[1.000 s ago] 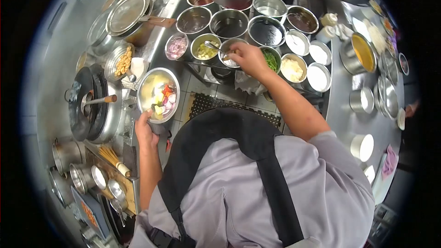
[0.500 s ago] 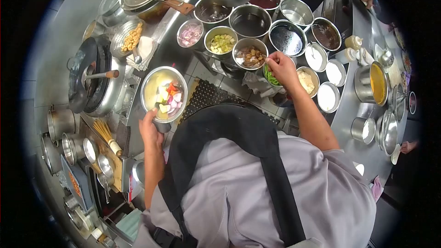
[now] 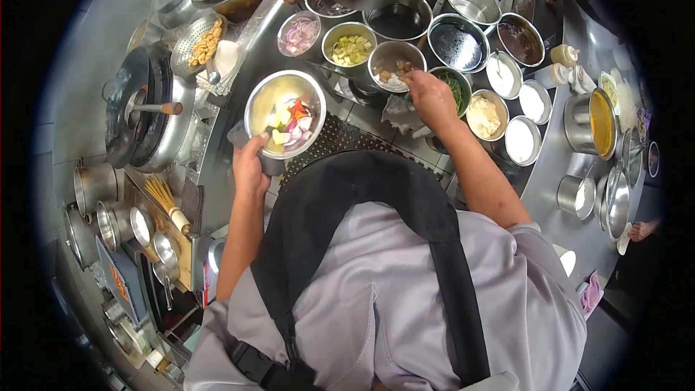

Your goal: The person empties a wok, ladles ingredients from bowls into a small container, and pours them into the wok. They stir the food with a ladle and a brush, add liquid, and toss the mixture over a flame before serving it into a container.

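My left hand (image 3: 250, 166) grips a metal bowl (image 3: 260, 94) by its near side, a grey cloth (image 3: 271, 166) bunched between. Inside the bowl lie cut vegetables (image 3: 293, 124): red, pale green, white and purplish pieces. Over the near right rim of a metal pot (image 3: 388, 48), my right hand (image 3: 433, 101) has its fingers drawn together; what they hold, if anything, is hidden. Brown pieces (image 3: 405, 66), perhaps mushrooms, sit in that pot. Just right of the hand is a pot of sliced greens (image 3: 455, 91).
Pots of chopped pale-green vegetable (image 3: 352, 51), sliced onion (image 3: 298, 34), dark liquid (image 3: 399, 18) and yellowish paste (image 3: 483, 117) crowd around. A wok (image 3: 130, 119) and a strainer of fried pieces (image 3: 206, 42) stand at left. White-filled tubs (image 3: 523, 139) line the right counter.
My right hand has moved left from the greens pot to the pot of brown pieces. The bowl in my left hand has shifted right and up.
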{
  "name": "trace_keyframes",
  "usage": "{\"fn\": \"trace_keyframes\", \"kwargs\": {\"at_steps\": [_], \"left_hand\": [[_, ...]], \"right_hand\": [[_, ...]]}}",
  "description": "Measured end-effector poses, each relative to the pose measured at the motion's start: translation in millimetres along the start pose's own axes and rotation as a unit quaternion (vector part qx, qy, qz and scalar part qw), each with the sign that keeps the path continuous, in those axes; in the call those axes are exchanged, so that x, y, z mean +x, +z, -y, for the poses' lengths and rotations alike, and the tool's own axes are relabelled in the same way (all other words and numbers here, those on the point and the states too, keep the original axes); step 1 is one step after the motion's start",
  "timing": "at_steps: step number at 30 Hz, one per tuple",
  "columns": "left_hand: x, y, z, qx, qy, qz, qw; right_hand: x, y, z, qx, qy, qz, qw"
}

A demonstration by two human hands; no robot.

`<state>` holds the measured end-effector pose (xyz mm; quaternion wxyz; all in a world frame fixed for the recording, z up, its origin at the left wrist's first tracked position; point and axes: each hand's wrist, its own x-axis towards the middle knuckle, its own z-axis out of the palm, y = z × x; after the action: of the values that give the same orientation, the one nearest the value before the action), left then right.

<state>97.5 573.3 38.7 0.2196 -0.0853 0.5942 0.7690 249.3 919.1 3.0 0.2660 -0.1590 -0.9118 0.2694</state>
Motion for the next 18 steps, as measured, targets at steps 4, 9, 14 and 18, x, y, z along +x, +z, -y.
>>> {"fn": "trace_keyframes", "kwargs": {"at_steps": [4, 9, 14, 18], "left_hand": [[3, 6, -7, 0.009, -0.002, 0.034, 0.999], [7, 7, -7, 0.019, 0.002, 0.044, 0.999], [14, 7, -3, 0.016, -0.009, 0.045, 0.999], [13, 13, -2, 0.026, -0.005, 0.049, 0.998]], "right_hand": [[-13, -4, 2, 0.076, 0.058, 0.066, 0.993], [-20, -20, -4, 0.295, 0.323, 0.108, 0.893], [-20, -29, -13, 0.271, 0.312, 0.071, 0.908], [-3, -34, -17, -0.042, -0.026, 0.057, 0.997]]}}
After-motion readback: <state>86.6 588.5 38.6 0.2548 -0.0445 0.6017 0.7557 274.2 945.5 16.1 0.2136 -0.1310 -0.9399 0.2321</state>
